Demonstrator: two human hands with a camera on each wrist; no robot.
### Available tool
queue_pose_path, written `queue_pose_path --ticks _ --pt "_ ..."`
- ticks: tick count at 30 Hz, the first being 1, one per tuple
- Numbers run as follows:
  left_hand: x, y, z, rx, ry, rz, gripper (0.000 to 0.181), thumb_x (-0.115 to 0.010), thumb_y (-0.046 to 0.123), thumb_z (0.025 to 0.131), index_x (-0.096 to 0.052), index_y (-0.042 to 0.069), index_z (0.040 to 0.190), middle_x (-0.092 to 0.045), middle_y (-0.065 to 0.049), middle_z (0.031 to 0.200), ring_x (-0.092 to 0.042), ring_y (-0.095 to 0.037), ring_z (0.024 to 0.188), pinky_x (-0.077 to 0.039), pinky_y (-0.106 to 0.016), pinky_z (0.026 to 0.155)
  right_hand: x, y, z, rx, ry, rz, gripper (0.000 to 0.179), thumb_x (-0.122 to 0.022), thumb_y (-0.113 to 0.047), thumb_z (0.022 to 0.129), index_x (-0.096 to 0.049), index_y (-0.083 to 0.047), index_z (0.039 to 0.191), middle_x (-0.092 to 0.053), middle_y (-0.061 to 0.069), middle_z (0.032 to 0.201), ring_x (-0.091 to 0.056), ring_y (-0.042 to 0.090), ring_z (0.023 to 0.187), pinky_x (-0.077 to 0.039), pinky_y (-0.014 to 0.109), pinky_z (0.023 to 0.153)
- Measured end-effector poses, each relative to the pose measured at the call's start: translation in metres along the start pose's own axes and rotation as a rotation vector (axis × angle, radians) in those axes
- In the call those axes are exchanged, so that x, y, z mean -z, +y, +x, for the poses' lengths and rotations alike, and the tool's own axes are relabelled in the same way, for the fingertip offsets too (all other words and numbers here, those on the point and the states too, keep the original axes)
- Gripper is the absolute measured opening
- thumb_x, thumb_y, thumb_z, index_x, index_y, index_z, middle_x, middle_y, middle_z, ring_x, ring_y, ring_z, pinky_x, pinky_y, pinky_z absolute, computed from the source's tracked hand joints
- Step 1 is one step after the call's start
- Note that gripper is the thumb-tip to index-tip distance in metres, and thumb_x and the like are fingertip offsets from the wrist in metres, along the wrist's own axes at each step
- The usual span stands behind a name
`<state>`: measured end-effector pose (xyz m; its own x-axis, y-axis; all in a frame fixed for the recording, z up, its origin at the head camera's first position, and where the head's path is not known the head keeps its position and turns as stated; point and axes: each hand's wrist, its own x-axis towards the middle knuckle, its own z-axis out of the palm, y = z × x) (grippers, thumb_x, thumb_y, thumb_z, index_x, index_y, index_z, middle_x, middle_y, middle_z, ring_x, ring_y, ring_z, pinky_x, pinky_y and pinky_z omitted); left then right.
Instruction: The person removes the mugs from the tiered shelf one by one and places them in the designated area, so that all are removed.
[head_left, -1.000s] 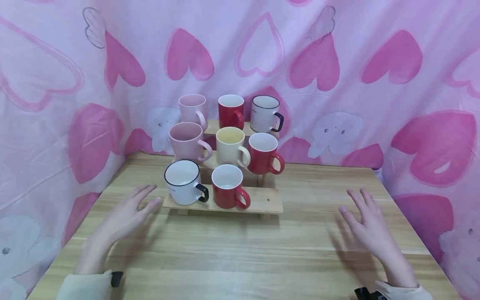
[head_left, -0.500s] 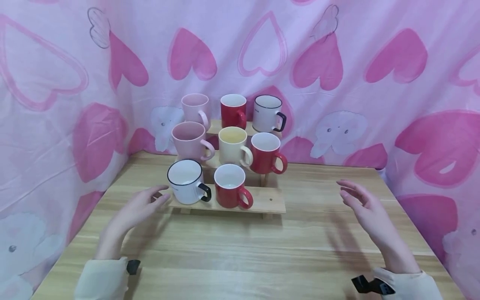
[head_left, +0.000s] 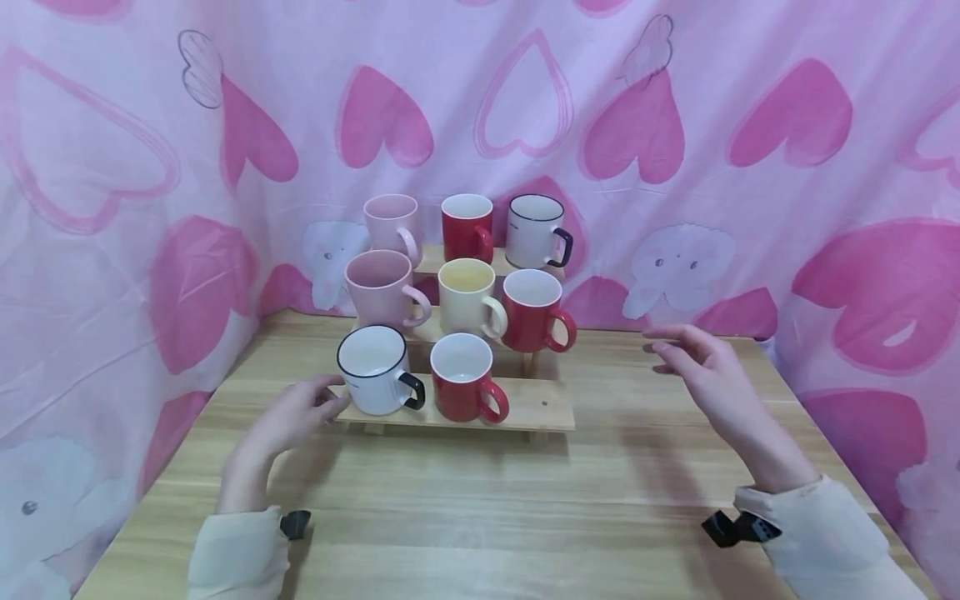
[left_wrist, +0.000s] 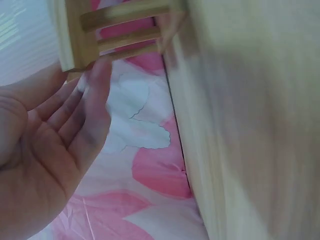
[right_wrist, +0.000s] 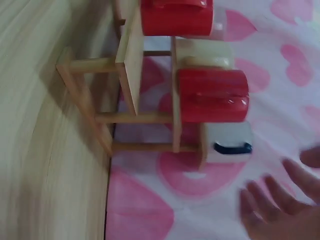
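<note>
In the head view, a three-step wooden rack (head_left: pixel 547 404) bears several mugs. My left hand (head_left: pixel 296 417) is at the left end of its lowest shelf, beside a white mug (head_left: pixel 367 387) with a black rim and handle. In the left wrist view, the thumb and fingertips of that hand (left_wrist: pixel 55 135) lie right at the shelf's corner, loosely bent. My right hand (head_left: pixel 701 362) hovers to the right of the rack, apart from it, fingers loosely bent and pointing left. A red mug (head_left: pixel 453 396) stands beside the white one on the lowest shelf.
Pink (head_left: pixel 371 292), cream (head_left: pixel 459 304) and red (head_left: pixel 525 321) mugs stand on the middle shelf. On the top shelf are another pink mug (head_left: pixel 386 221), red mug (head_left: pixel 459 237) and white mug (head_left: pixel 528 237). A heart-patterned curtain (head_left: pixel 465 108) surrounds the wooden table (head_left: pixel 465 517).
My left hand has moved right to the end of the lowest shelf, its fingers bending more. My right hand has moved left and forward towards the rack. The mugs keep their places.
</note>
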<state>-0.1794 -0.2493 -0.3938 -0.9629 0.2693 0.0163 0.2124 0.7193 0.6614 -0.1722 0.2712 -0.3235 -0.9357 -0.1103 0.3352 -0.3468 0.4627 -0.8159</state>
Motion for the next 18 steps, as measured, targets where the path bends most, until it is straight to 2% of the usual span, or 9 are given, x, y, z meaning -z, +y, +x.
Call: queue_pose_path --ticks 4,6,12,15,18 --pt "0.002 -0.001 0.004 0.008 -0.028 -0.050 0.044 -0.061 0.018 0.098 -0.051 -0.008 0.131 -0.066 -0.003 0.085 -0.063 -0.021 0.076 -0.051 -0.037 0.073 -0.007 -0.006 0.020 0.011 0.112 -0.075 0.023 -0.055 -0.017 0.101 -0.065 -0.004 0.116 -0.066 0.000 0.105 -0.063 0.009 0.088 -0.052 0.018 0.074" --pt "0.003 -0.003 0.006 0.006 -0.037 -0.082 0.045 -0.061 0.017 0.098 -0.049 -0.008 0.133 -0.066 -0.005 0.087 -0.063 -0.022 0.077 -0.051 -0.037 0.074 -0.009 -0.008 0.031 -0.012 0.124 -0.096 0.023 -0.056 -0.019 0.100 -0.065 -0.005 0.116 -0.067 0.002 0.105 -0.064 0.010 0.086 -0.051 0.019 0.072" --pt "0.001 -0.009 0.008 0.042 -0.039 -0.216 0.051 -0.063 0.017 0.096 -0.045 -0.007 0.137 -0.064 -0.014 0.095 -0.063 -0.025 0.083 -0.054 -0.043 0.076 -0.021 -0.007 0.066 -0.114 0.051 -0.057 0.027 -0.049 -0.017 0.101 -0.062 0.000 0.118 -0.064 0.017 0.104 -0.062 0.020 0.092 -0.052 0.021 0.072" --pt "-0.001 -0.012 0.006 0.054 -0.035 -0.258 0.046 -0.064 0.017 0.096 -0.049 -0.007 0.133 -0.062 -0.016 0.100 -0.062 -0.024 0.087 -0.055 -0.045 0.077 -0.027 -0.004 0.082 -0.128 0.009 -0.073 0.027 -0.046 -0.014 0.101 -0.060 0.001 0.119 -0.062 0.019 0.108 -0.060 0.023 0.095 -0.054 0.024 0.076" --pt "-0.002 -0.015 0.007 0.035 -0.022 -0.277 0.035 -0.064 0.014 0.095 -0.055 -0.004 0.123 -0.060 -0.016 0.100 -0.060 -0.025 0.090 -0.056 -0.044 0.075 -0.035 -0.005 0.096 -0.108 0.013 -0.116 0.024 -0.049 -0.013 0.100 -0.060 0.000 0.117 -0.063 0.018 0.112 -0.059 0.025 0.097 -0.052 0.031 0.080"
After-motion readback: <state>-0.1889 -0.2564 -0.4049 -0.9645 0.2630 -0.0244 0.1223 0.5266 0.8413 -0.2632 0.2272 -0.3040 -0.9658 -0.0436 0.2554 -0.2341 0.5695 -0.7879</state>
